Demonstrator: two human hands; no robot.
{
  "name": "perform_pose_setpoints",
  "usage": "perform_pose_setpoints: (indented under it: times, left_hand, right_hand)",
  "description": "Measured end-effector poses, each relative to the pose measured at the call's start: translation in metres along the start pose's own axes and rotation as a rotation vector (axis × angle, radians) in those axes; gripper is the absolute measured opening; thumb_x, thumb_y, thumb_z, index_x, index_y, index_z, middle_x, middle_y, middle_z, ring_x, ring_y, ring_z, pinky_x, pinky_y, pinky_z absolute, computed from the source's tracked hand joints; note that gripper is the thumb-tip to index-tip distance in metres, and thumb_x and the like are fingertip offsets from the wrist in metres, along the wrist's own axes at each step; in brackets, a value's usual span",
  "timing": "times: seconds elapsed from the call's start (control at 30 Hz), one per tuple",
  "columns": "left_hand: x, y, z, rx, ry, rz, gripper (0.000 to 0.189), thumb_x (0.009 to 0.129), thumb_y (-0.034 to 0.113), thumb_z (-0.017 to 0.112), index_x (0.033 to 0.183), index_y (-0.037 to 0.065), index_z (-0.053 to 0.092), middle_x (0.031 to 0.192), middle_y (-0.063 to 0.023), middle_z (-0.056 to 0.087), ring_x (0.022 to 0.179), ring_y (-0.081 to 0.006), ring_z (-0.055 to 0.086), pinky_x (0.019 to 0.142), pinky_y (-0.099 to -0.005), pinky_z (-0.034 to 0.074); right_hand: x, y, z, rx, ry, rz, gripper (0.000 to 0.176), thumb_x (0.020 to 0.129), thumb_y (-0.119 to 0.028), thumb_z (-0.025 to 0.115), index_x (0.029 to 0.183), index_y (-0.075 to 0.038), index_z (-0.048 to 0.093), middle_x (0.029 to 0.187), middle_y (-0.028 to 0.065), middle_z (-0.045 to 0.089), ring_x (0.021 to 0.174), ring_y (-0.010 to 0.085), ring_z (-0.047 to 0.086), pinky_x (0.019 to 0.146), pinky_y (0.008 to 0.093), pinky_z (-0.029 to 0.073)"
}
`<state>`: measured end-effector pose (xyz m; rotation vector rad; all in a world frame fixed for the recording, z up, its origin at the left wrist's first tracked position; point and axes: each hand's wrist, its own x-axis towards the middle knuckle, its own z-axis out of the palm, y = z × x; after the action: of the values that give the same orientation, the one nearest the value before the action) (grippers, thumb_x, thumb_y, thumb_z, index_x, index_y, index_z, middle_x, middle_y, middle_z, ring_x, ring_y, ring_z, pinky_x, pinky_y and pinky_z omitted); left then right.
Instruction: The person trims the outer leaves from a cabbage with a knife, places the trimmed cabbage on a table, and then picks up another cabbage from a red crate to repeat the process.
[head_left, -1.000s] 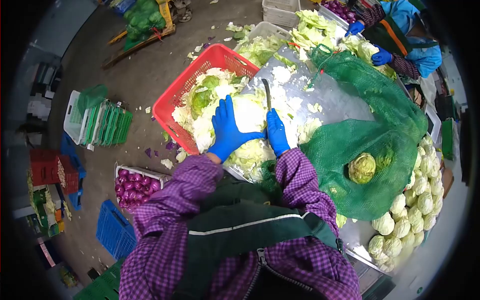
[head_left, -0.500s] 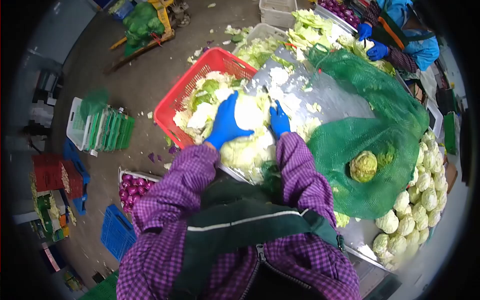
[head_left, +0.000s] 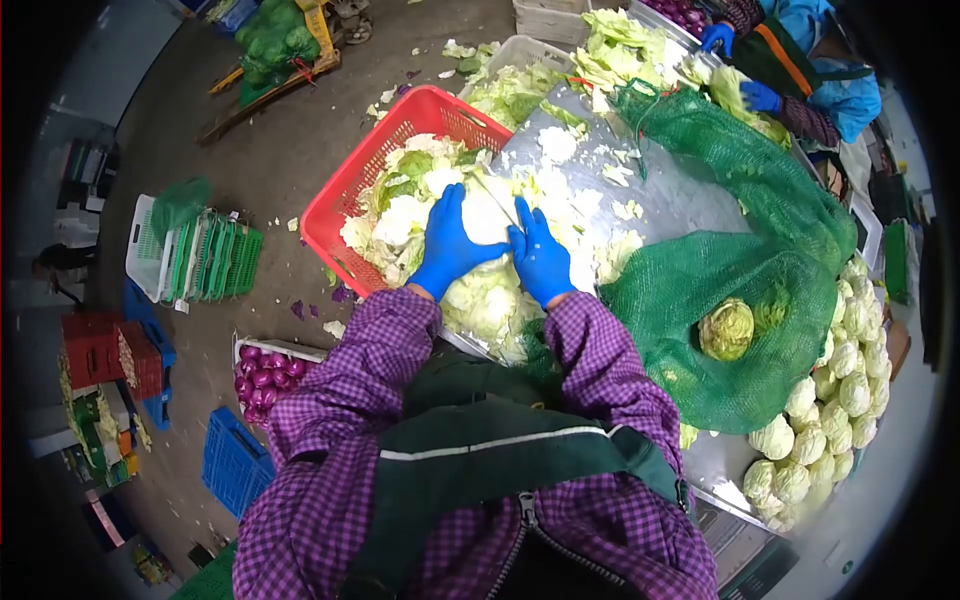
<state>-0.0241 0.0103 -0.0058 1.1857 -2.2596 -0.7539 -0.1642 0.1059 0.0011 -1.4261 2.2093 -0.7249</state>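
A pale, trimmed cabbage [head_left: 484,218] sits between my two blue-gloved hands, at the corner of a red crate. My left hand [head_left: 446,245] curves around its near left side, thumb and fingers spread against it. On the right, my right hand [head_left: 541,258] grips a knife [head_left: 496,197], its handle mostly hidden under the fingers. The thin blade lies across the top of the cabbage, pointing up and left. Loose cabbage leaves [head_left: 490,305] are heaped below my hands. More leaves fill the red crate [head_left: 333,190].
Green mesh netting [head_left: 660,290] covers the right of the metal table [head_left: 660,205], with a yellowish cabbage [head_left: 726,329] on it. Trimmed cabbages [head_left: 812,440] are piled far right. A co-worker's gloved hands [head_left: 760,97] work at top right. Red onions [head_left: 265,380] stand left.
My right hand has moved left, close to my left hand, and the knife blade now lies over the cabbage. My left hand stays around the cabbage. The view has shifted slightly.
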Motion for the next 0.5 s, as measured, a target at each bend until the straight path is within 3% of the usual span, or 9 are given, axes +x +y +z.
perform_pose_setpoints:
  times: [0.07, 0.13, 0.2, 0.27, 0.3, 0.37, 0.4, 0.43, 0.5]
  left_hand:
    - [-0.002, 0.002, -0.001, -0.019, -0.016, 0.004, 0.114, 0.05, 0.047, 0.085, 0.136, -0.004, 0.031, 0.138, -0.0273, 0.035, 0.127, -0.04, 0.035, 0.106, -0.0454, 0.03]
    - [-0.003, 0.005, -0.003, -0.034, -0.024, 0.018, 0.112, 0.05, 0.046, 0.085, 0.136, -0.004, 0.033, 0.138, -0.0268, 0.035, 0.128, -0.0396, 0.035, 0.106, -0.0453, 0.029]
    - [-0.008, 0.007, -0.011, -0.011, -0.06, 0.259, 0.108, 0.051, 0.044, 0.085, 0.135, -0.002, 0.035, 0.139, -0.0246, 0.035, 0.128, -0.0389, 0.034, 0.107, -0.0454, 0.028]
    - [-0.007, -0.001, -0.028, -0.039, -0.099, 0.331, 0.104, 0.054, 0.039, 0.085, 0.137, 0.002, 0.034, 0.142, -0.0201, 0.034, 0.132, -0.0345, 0.031, 0.109, -0.0429, 0.027]
    - [-0.003, -0.009, -0.035, -0.088, -0.158, 0.39, 0.104, 0.054, 0.038, 0.085, 0.138, 0.003, 0.034, 0.143, -0.0196, 0.033, 0.133, -0.0346, 0.03, 0.109, -0.0427, 0.026]
    - [-0.008, -0.02, -0.052, -0.057, -0.268, 0.455, 0.105, 0.054, 0.035, 0.085, 0.14, 0.006, 0.032, 0.145, -0.0178, 0.031, 0.136, -0.0337, 0.027, 0.111, -0.0421, 0.024]
    - [-0.013, -0.019, -0.055, -0.055, -0.259, 0.451, 0.105, 0.054, 0.035, 0.085, 0.14, 0.006, 0.032, 0.145, -0.0178, 0.031, 0.136, -0.0337, 0.027, 0.111, -0.0421, 0.024]
    - [-0.023, -0.018, -0.056, -0.065, -0.264, 0.294, 0.108, 0.054, 0.036, 0.085, 0.141, 0.004, 0.029, 0.144, -0.0197, 0.03, 0.135, -0.0342, 0.027, 0.11, -0.0425, 0.024]
    - [-0.037, -0.013, -0.052, -0.309, -0.18, 0.038, 0.111, 0.055, 0.035, 0.085, 0.142, 0.001, 0.025, 0.144, -0.0217, 0.03, 0.134, -0.0345, 0.029, 0.109, -0.0414, 0.026]
  right_hand:
    - [0.009, -0.003, 0.002, 0.076, 0.105, 0.015, 0.048, 0.093, -0.039, 0.045, 0.137, -0.021, 0.041, 0.131, 0.0193, 0.048, 0.096, 0.0358, 0.062, 0.079, 0.0438, 0.05]
    - [0.026, 0.005, -0.008, 0.134, -0.019, 0.192, 0.044, 0.094, -0.04, 0.044, 0.13, -0.017, 0.049, 0.12, 0.0201, 0.057, 0.103, 0.035, 0.059, 0.085, 0.0402, 0.047]
    - [0.047, 0.027, -0.006, 0.354, -0.058, 0.348, 0.048, 0.093, -0.042, 0.045, 0.13, -0.011, 0.049, 0.119, 0.021, 0.057, 0.104, 0.0361, 0.058, 0.086, 0.0399, 0.047]
    - [0.066, 0.088, 0.043, 0.135, 0.141, 0.212, 0.054, 0.092, -0.042, 0.044, 0.129, -0.002, 0.048, 0.119, 0.0224, 0.057, 0.103, 0.0384, 0.058, 0.087, 0.0409, 0.046]
    - [0.067, 0.094, 0.047, 0.142, 0.118, 0.218, 0.057, 0.093, -0.041, 0.045, 0.127, 0.005, 0.047, 0.114, 0.0226, 0.06, 0.081, 0.0345, 0.065, 0.071, 0.0403, 0.051]
    - [0.043, 0.088, 0.038, 0.411, -0.01, 0.34, 0.059, 0.092, -0.042, 0.046, 0.129, 0.004, 0.045, 0.119, 0.0209, 0.057, 0.073, 0.0299, 0.064, 0.065, 0.0373, 0.051]
    - [0.036, 0.085, 0.028, 0.676, -0.131, 0.463, 0.062, 0.092, -0.043, 0.047, 0.131, 0.004, 0.043, 0.123, 0.0191, 0.055, 0.064, 0.0252, 0.063, 0.058, 0.0342, 0.051]
    - [0.031, 0.091, 0.019, 0.667, -0.293, 0.507, 0.06, 0.091, -0.041, 0.049, 0.13, 0.005, 0.043, 0.111, 0.0182, 0.06, 0.056, 0.0196, 0.059, 0.049, 0.0297, 0.049]
    - [0.009, 0.089, 0.014, 0.352, -0.003, 0.327, 0.054, 0.093, -0.036, 0.048, 0.135, -0.003, 0.037, 0.11, 0.0198, 0.061, 0.068, 0.0271, 0.064, 0.057, 0.0357, 0.051]
